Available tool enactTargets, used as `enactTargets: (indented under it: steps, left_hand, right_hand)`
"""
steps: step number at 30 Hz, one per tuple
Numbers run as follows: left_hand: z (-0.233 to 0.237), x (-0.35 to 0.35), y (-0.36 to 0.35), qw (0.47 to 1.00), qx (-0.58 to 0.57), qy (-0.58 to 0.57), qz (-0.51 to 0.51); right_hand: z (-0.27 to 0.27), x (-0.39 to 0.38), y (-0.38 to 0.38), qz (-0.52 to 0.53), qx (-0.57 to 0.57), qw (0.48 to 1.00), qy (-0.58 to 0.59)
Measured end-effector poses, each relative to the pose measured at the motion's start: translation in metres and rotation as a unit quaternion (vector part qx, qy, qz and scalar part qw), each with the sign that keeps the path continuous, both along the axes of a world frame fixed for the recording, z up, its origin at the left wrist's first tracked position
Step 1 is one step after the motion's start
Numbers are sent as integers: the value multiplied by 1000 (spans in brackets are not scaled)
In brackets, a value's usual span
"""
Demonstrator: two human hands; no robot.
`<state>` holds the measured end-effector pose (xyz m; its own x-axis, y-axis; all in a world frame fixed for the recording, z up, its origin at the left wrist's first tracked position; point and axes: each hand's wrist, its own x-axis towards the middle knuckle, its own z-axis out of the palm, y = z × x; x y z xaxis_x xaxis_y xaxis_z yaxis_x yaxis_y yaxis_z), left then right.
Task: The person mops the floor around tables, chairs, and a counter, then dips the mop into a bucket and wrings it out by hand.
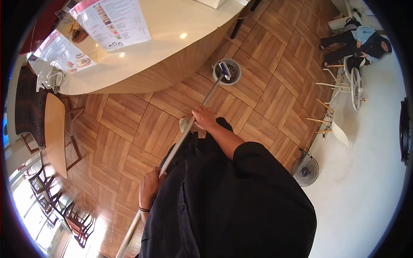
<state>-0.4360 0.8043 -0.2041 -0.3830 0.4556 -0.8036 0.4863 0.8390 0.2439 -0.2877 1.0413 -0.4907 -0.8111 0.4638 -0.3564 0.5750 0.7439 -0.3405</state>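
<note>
A long pole (177,146) runs from the lower left up to a blue and white mop head (225,71), which is over or in a round grey bucket (236,75) on the wooden floor. My left hand (149,185) is closed round the pole low down, beside my black clothing. Farther up the pole my right hand (204,117) grips it, near a light shoe (184,124). The bucket's contents are partly hidden by the mop head.
A curved counter (167,51) with menus (112,23) fills the upper left. A wooden table (56,133) and chairs stand at left. At right are a fan (305,170), white chairs (340,129), a round table (355,89) and seated people (370,45).
</note>
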Motion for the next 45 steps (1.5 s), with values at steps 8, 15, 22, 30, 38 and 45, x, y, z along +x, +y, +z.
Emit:
enactTargets:
  steps: [8,15,22,30,38,45]
  left_hand:
    - [-30,48,90,998,-11,15,-65]
    - [-42,125,196,994,-100,20,-49]
    - [-31,151,271,983,-173,39,-41]
    - [-74,149,256,977,-209,-5,27]
    - [-216,144,229,970,-110,-196,89]
    - [-296,151,254,945,-99,-283,128]
  right_hand:
    - [-42,45,66,-52,-109,993,15]
    - [-45,95,163,-6,-167,986,-24]
    - [-48,113,207,-48,-259,963,-57]
    - [-38,151,211,-219,-351,900,-134]
    - [-38,238,160,-325,-244,909,-92]
    - [-1,374,101,-490,-187,850,-54]
